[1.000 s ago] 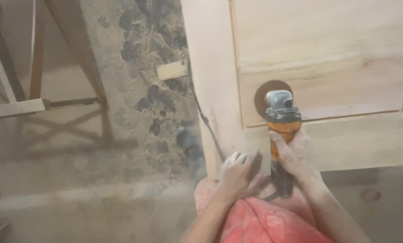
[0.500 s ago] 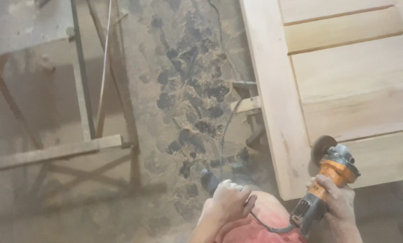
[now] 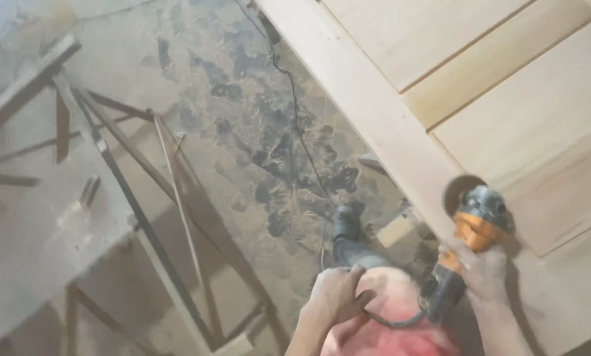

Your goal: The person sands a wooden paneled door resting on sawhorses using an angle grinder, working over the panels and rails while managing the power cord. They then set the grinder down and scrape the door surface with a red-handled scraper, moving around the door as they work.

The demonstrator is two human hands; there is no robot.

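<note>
My right hand [image 3: 483,273] grips an orange and grey angle grinder [image 3: 470,231] by its body. Its round sanding disc [image 3: 459,192] rests at the edge of a pale wooden panelled door [image 3: 493,99] lying flat at the right. My left hand [image 3: 335,296] is off the tool, down near my red clothing [image 3: 388,323], with its fingers curled by the black power cord [image 3: 391,322] that loops from the grinder's tail. Whether it grips the cord I cannot tell.
A dusty workbench [image 3: 31,224] with angled metal and wooden legs [image 3: 144,217] stands at the left. The floor [image 3: 256,132] is covered in sawdust with dark patches. A black cable [image 3: 295,112] runs across it. A small wood offcut [image 3: 396,231] lies by my shoe [image 3: 348,224].
My view has swung left and tilted, so the door now sits at the right. My left hand has come off the grinder and dropped toward my lap. The right hand keeps the grinder.
</note>
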